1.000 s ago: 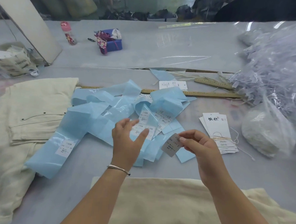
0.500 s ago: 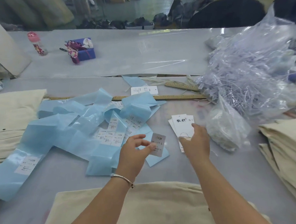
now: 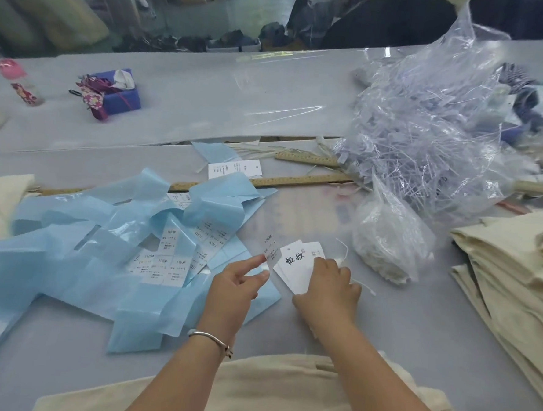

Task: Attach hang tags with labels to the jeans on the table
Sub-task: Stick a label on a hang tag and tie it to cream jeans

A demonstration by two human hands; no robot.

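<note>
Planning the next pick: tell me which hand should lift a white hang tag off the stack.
Right. The right hand already rests on the stack of white hang tags, while the left hand pinches the small white label sticker.

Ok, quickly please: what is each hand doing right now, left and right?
Left hand: pinches a small label between thumb and finger.
Right hand: fingers curled on the hang tags on the table.

pale blue backing strips (image 3: pixel 108 252), cream jeans (image 3: pixel 284 396), white hang tags (image 3: pixel 295 267)
</note>
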